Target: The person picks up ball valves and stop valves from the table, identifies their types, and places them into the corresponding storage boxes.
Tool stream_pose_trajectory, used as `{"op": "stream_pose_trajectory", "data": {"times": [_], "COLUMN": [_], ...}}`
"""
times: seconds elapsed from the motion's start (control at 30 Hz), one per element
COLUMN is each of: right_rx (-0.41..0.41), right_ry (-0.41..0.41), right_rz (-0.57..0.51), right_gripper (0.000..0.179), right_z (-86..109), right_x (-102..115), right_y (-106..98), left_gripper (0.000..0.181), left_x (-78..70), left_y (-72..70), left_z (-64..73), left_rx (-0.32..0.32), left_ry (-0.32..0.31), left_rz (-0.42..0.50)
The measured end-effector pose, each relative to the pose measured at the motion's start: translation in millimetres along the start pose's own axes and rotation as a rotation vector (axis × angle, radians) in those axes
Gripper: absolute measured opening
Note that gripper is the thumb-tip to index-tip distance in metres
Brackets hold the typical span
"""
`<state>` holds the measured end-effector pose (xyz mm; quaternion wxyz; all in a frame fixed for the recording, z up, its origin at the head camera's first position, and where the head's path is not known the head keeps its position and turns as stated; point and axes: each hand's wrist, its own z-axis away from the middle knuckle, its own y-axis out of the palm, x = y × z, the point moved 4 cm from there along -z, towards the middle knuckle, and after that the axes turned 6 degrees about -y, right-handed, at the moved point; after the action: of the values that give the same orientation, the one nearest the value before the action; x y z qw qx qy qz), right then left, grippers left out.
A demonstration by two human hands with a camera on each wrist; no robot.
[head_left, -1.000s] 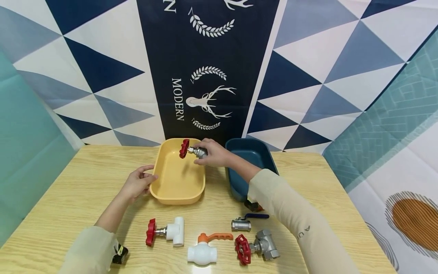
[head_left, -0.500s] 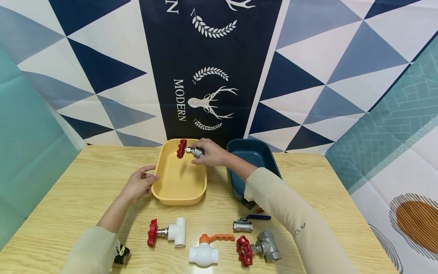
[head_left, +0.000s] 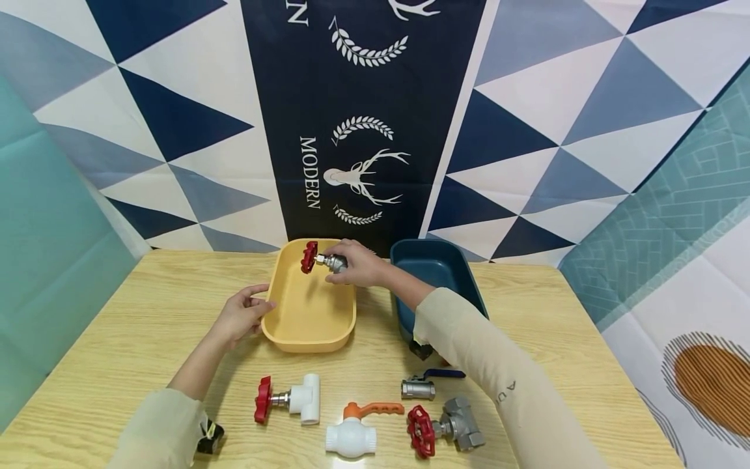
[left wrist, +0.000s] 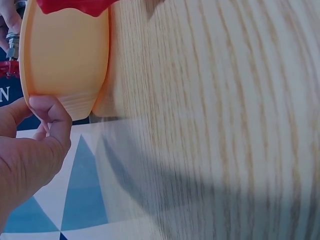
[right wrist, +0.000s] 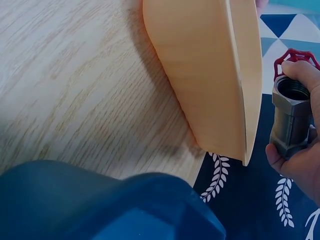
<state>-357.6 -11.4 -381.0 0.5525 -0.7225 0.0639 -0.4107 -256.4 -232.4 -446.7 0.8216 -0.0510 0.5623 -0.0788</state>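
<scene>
Metal valve [right wrist: 291, 122] in right hand [head_left: 360, 264]

the sleeves [head_left: 492, 358] are cream, the right one bearing dark letters [head_left: 506, 391], with black devices [head_left: 210, 438] at both cuffs [head_left: 430, 318].

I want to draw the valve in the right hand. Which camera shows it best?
The right wrist view: the valve is biggest, open end showing, though the right hand covers part of its red wheel. The head view shows it small, partly hidden; the left wrist view shows only part, wheel included, at the left edge.
</scene>
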Motion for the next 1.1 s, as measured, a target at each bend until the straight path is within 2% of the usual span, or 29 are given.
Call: {"op": "stream_pose_trajectory", "data": {"times": [0.57,1.1], "right_rx": [-0.008,-0.012], "right_ry": [-0.026,-0.052], "right_rz": [0.008,0.033], "right_gripper": [0.052,0.051], "right_z": [-11.3,-21.6], "right_x": [-3.7,-3.4], "right_y": [14.8,21.7], "left_gripper": [0.054,0.055], "left_x": [3.6,3.7], "left_y": [1.3,-0.1], "left_z": [-5.6,-2.1], "left_rx": [-0.008,-0.02], "left_ry": [0.015,0.0], "left_rz": [-0.012,0.005]}}
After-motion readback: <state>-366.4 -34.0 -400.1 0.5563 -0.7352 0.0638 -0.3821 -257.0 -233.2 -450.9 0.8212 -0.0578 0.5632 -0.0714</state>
